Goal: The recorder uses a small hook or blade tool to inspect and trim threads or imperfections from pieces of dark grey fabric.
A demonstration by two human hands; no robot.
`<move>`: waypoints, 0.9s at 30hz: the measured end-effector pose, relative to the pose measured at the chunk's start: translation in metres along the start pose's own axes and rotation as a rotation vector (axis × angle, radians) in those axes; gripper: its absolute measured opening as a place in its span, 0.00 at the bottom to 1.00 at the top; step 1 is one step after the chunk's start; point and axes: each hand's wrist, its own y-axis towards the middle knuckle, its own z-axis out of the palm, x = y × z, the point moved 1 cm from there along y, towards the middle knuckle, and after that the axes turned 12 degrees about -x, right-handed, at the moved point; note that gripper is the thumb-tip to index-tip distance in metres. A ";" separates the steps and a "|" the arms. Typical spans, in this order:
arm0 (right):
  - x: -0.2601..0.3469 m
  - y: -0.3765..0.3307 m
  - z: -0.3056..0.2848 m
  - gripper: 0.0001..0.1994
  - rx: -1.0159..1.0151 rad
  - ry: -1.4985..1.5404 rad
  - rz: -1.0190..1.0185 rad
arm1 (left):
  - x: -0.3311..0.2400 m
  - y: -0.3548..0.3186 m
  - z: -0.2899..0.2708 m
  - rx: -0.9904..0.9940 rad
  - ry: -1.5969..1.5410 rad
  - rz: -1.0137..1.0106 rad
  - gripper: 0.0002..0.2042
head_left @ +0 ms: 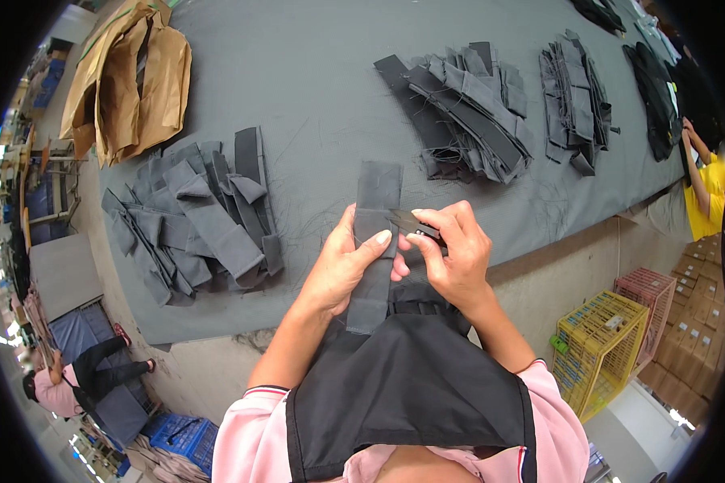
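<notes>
My left hand [342, 266] grips a long grey fabric strip [374, 201] held upright over the edge of the grey table [314, 72], thumb pressed on its front. My right hand [451, 249] pinches a small dark thread snipper [415, 224] whose tip touches the strip's right edge. The strip's lower end hangs down over my black apron [411, 386]. A pile of similar grey strips [197, 213] lies to the left of my hands. Another pile of grey strips [467, 109] lies beyond them to the right.
A third stack of strips [576, 101] and dark garments [660, 97] lie at the far right. Brown paper [129, 76] lies at the table's far left. Another person in yellow [705, 193] works at the right edge. Yellow and pink crates [612, 338] stand on the floor. A person in pink [64, 378] sits at lower left.
</notes>
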 end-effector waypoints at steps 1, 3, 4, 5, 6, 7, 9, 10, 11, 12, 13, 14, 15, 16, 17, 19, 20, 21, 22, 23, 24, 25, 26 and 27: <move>0.000 0.001 0.001 0.13 0.001 -0.024 -0.064 | 0.000 -0.001 0.000 0.021 -0.005 -0.020 0.25; -0.002 0.001 0.003 0.14 -0.011 -0.042 -0.135 | 0.002 -0.002 -0.001 -0.005 -0.004 -0.022 0.26; -0.002 0.002 0.004 0.14 -0.024 -0.057 -0.205 | 0.003 -0.002 -0.001 -0.031 -0.002 -0.022 0.26; -0.002 0.001 0.004 0.14 -0.018 -0.051 -0.209 | 0.004 -0.003 -0.002 -0.038 -0.006 -0.018 0.26; -0.002 0.000 0.003 0.14 -0.025 -0.047 -0.200 | 0.004 -0.003 -0.001 -0.031 -0.010 -0.014 0.26; -0.002 -0.001 0.003 0.14 -0.035 -0.045 -0.188 | 0.004 -0.002 -0.002 -0.021 -0.011 -0.012 0.26; 0.001 -0.003 0.000 0.14 -0.035 -0.009 -0.131 | 0.003 -0.001 -0.003 -0.022 -0.012 0.003 0.26; 0.002 -0.004 -0.002 0.14 -0.036 0.022 -0.070 | 0.004 -0.001 -0.003 -0.018 -0.011 0.013 0.26; 0.003 -0.004 -0.001 0.14 -0.036 0.021 -0.068 | 0.005 -0.001 -0.004 -0.018 -0.011 0.011 0.26; 0.005 -0.003 0.001 0.14 -0.016 0.016 -0.048 | 0.006 -0.002 -0.006 -0.040 -0.015 -0.005 0.26; 0.005 -0.001 0.001 0.14 0.001 0.010 -0.029 | 0.006 -0.001 -0.006 -0.059 -0.020 -0.018 0.26; 0.004 -0.001 0.001 0.14 0.000 0.008 -0.030 | 0.004 -0.001 -0.006 -0.057 -0.020 -0.018 0.26; 0.004 -0.001 0.000 0.13 0.022 0.005 -0.025 | 0.002 -0.002 -0.004 -0.037 -0.013 -0.025 0.27; 0.003 -0.002 -0.001 0.13 0.047 0.005 -0.019 | 0.001 -0.003 -0.004 -0.021 -0.006 -0.032 0.27; 0.004 -0.001 -0.001 0.13 0.049 0.006 -0.019 | 0.001 -0.003 -0.004 -0.023 -0.007 -0.032 0.27; 0.004 0.000 0.000 0.13 0.051 0.010 -0.038 | 0.004 -0.002 -0.005 -0.025 -0.015 -0.063 0.27; 0.003 0.000 0.000 0.13 0.053 0.011 -0.038 | 0.004 -0.003 -0.005 -0.027 -0.016 -0.063 0.27; 0.002 0.000 0.000 0.12 0.059 0.002 -0.059 | 0.005 -0.003 -0.005 -0.029 -0.014 -0.067 0.27; 0.001 0.000 0.001 0.12 0.064 -0.007 -0.080 | 0.005 -0.003 -0.005 -0.031 -0.011 -0.070 0.27; 0.001 -0.001 0.001 0.12 0.064 -0.006 -0.080 | 0.005 -0.003 -0.005 -0.032 -0.010 -0.069 0.27; 0.001 -0.003 0.001 0.12 0.035 0.008 -0.062 | 0.006 -0.003 -0.006 -0.028 -0.002 -0.058 0.28; 0.001 -0.005 0.000 0.12 0.007 0.022 -0.045 | 0.007 -0.003 -0.006 -0.025 0.005 -0.047 0.30; 0.002 -0.005 0.001 0.12 0.008 0.024 -0.046 | 0.008 -0.003 -0.005 -0.026 0.005 -0.046 0.30; 0.004 -0.004 0.002 0.12 0.008 0.040 -0.035 | 0.008 -0.003 -0.003 -0.038 0.007 -0.022 0.26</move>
